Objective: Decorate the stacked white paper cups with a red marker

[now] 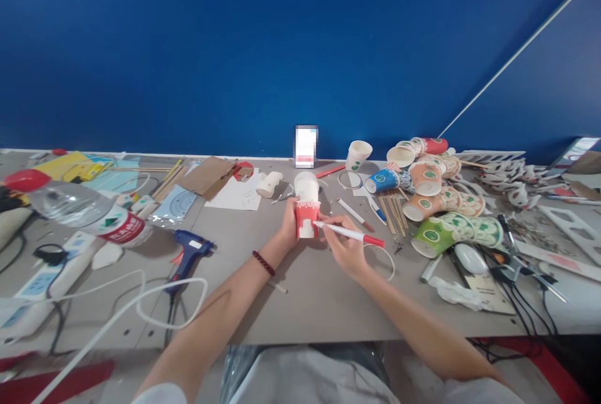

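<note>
A red and white paper cup [307, 219] stands in front of me at the middle of the table, with a whitish patch on its front. My left hand [290, 221] is closed round the cup's left side. In my right hand [344, 247] is a white marker with a red end [357, 234], its tip at the cup's right side; some right fingers are hidden behind the pen. Directly behind the red cup is a white paper cup [306, 183], and a lit phone [306, 146] leans upright against the blue wall.
A water bottle [101, 213] and blue glue gun [190, 257] lie left, near a power strip [47, 285] and white cable. Piled paper cups [434, 235], wooden sticks [394, 213] and a white mouse [471, 259] are right. Another white cup [358, 155] stands behind.
</note>
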Demonstrator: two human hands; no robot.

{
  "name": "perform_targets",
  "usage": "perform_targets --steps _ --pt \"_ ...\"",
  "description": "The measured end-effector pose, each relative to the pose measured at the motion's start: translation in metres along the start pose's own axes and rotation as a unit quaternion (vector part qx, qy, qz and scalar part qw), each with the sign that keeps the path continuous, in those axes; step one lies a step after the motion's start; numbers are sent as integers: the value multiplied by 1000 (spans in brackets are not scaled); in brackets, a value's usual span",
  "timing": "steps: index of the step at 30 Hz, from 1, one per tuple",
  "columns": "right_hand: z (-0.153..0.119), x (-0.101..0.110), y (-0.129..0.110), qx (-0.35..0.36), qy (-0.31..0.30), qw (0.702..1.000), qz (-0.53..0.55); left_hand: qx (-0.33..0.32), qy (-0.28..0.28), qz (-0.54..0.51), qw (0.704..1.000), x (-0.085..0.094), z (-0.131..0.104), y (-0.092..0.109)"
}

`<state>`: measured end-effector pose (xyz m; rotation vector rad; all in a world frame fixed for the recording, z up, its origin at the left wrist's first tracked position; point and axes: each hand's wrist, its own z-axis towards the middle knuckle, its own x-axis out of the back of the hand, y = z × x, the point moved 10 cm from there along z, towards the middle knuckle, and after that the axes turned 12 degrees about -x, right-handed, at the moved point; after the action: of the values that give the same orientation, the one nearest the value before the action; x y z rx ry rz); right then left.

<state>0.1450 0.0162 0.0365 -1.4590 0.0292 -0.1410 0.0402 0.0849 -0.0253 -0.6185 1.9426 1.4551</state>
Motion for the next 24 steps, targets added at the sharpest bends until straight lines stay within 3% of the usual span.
perform_targets --steps 13,20,24 --pt "0 -1 -2 3 -2 1000 -14 14 20 -2 1000 0 -3 -1" --pt "0 0 1 -5 9 1000 -28 2 -5 11 1000 -2 -2 1" --pt "-1 -2 -1 13 -4 999 -29 10 16 4 1000 2 -2 -1"
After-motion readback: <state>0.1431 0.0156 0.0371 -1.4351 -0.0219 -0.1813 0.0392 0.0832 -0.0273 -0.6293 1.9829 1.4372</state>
